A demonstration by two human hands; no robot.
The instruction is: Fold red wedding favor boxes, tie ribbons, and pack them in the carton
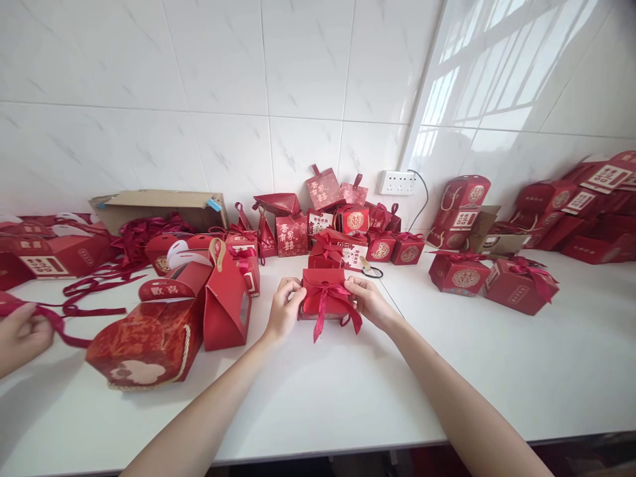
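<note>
A small red gift box (325, 305) tied with a dark pink ribbon bow (328, 293) is in front of me at the middle of the table. My left hand (284, 310) grips its left side, thumb toward the front. On the right side, my right hand (370, 301) pinches the box near its upper edge, beside the bow. The ribbon's two tails hang down over the front of the box. Part of each hand's fingers is hidden behind the box. Just behind it sit a red box with a bow (325, 248) and a black cord loop (372, 271).
Another person's hand (24, 334) holds a ribbon at the far left. Large red boxes (144, 338) stand left of my arm. Several small boxes (293, 235) line the wall. Two ribboned boxes (521, 285) sit right. A power strip (397, 183) is on the wall.
</note>
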